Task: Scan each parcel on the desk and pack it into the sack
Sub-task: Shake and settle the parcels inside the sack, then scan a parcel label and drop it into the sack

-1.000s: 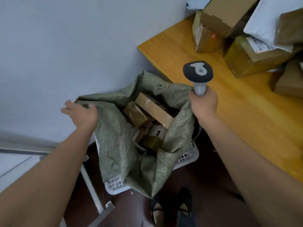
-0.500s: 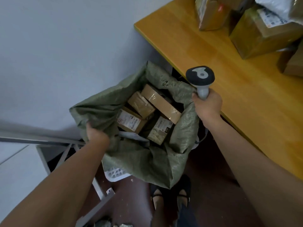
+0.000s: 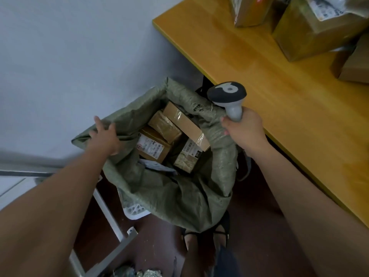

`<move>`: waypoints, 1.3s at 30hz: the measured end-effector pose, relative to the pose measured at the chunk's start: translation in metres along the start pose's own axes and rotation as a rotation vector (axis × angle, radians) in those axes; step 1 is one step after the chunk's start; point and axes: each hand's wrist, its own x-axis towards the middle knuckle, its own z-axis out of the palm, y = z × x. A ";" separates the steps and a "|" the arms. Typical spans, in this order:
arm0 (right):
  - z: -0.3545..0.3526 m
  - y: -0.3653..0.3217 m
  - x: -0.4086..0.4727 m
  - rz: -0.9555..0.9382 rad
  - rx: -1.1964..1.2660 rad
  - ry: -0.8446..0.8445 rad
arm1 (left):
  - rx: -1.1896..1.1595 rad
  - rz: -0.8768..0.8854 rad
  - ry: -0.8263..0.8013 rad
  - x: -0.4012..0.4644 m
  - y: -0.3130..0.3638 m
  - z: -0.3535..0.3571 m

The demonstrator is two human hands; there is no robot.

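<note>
Your left hand (image 3: pixel 105 136) had let go of the bunched fold it gripped half a second before; fingers were now spread flat, pressing the green woven sack (image 3: pixel 171 188) rim outward at centre left. Your right hand (image 3: pixel 242 132) stayed curled round the barcode scanner (image 3: pixel 227 96) handle, pinning the sack's right rim. The mouth stood wider, showing taped cardboard parcels (image 3: pixel 173 134) packed inside at frame centre. More boxes (image 3: pixel 311 31) waited on the wooden desk (image 3: pixel 279 120), upper right. Judged: sack ready for the next parcel; scanning far from finished.
</note>
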 end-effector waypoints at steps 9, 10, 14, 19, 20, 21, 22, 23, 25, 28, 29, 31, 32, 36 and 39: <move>-0.004 0.031 -0.002 0.211 0.028 -0.231 | 0.096 0.075 -0.060 -0.001 -0.003 0.017; -0.008 0.027 -0.005 0.212 0.092 -0.222 | 0.102 0.082 -0.052 -0.003 -0.002 0.013; -0.031 -0.007 -0.016 0.164 0.195 -0.188 | 0.108 0.184 -0.077 -0.025 0.020 -0.014; -0.087 -0.061 -0.041 0.049 0.185 -0.036 | 0.055 0.359 -0.021 -0.087 0.070 -0.078; -0.101 -0.070 -0.048 0.034 0.184 -0.011 | 0.037 0.386 0.000 -0.101 0.082 -0.093; -0.114 -0.078 -0.054 0.025 0.189 0.013 | 0.019 0.420 0.014 -0.112 0.092 -0.106; -0.128 -0.084 -0.061 0.020 0.195 0.040 | 0.010 0.458 0.019 -0.122 0.103 -0.119; -0.142 -0.089 -0.068 0.016 0.206 0.072 | -0.003 0.487 0.021 -0.130 0.113 -0.131; -0.168 -0.096 -0.082 0.014 0.250 0.153 | -0.009 0.566 0.065 -0.145 0.135 -0.154; -0.205 -0.099 -0.102 0.029 0.331 0.285 | -0.031 0.690 0.147 -0.181 0.171 -0.188; -0.217 -0.098 -0.107 0.043 0.355 0.325 | -0.037 0.722 0.166 -0.194 0.183 -0.197; -0.242 -0.092 -0.116 0.079 0.410 0.396 | -0.055 0.770 0.192 -0.218 0.210 -0.207; -0.253 -0.087 -0.121 0.094 0.440 0.426 | -0.069 0.790 0.198 -0.230 0.223 -0.208; -0.294 -0.051 -0.139 0.157 0.507 0.513 | -0.059 0.875 0.113 -0.271 0.275 -0.193; -0.317 -0.013 -0.149 0.209 0.512 0.530 | -0.078 0.915 0.013 -0.300 0.311 -0.170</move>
